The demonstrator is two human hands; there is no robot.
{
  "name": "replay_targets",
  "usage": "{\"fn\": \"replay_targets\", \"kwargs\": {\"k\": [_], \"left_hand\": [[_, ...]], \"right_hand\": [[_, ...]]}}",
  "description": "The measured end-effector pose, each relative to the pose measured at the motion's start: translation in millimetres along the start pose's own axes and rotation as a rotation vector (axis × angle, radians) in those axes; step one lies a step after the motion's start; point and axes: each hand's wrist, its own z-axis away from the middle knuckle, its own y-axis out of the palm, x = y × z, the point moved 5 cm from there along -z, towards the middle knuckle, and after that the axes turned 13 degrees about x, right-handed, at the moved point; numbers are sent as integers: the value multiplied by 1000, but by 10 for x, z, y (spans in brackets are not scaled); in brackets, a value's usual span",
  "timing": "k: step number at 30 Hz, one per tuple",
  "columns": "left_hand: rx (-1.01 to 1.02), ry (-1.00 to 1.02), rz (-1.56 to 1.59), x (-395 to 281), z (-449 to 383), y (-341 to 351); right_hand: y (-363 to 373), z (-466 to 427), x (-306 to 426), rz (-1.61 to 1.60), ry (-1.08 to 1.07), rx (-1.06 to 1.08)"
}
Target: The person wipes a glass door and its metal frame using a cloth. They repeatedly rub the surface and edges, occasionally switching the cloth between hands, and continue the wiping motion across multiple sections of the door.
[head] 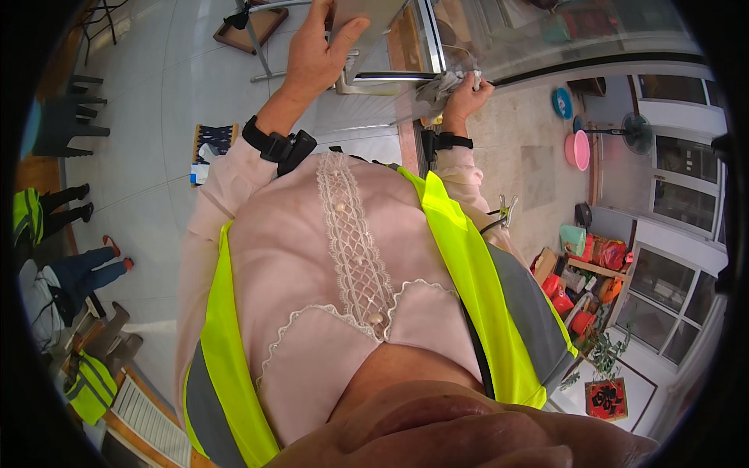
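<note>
My left hand [316, 55] grips the edge of a pale grey panel [374, 14] at the top of the view, thumb across its face; the fingertips are partly hidden. In my right hand [466, 100] is a crumpled grey cloth [440, 88], pressed at the edge of a metal-framed glass door [544, 44]. A metal handle [371, 89] juts out just below my left hand, between the two arms. Each wrist wears a black strap with a small device.
Left are dark plastic stools [73, 126], a low woven-seat stool [215, 140] and two people [88, 269]. A metal-legged stand [257, 44] is near my left hand. Right, past a threshold, are a pink basin [577, 150], a standing fan [635, 133] and piled goods [585, 275].
</note>
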Motion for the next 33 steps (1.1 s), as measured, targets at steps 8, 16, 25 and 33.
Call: {"fn": "replay_targets", "kwargs": {"k": [8, 16, 25, 33], "left_hand": [[49, 5, -3, -4, -90, -27], [35, -23, -23, 33, -22, -18], [24, -36, 15, 79, -43, -48], [32, -47, 88, 89, -60, -58]], "right_hand": [[561, 465, 721, -464, 47, 492], [232, 158, 454, -792, 402, 631], [281, 242, 596, -475, 42, 417], [400, 435, 637, -63, -145, 284]]}}
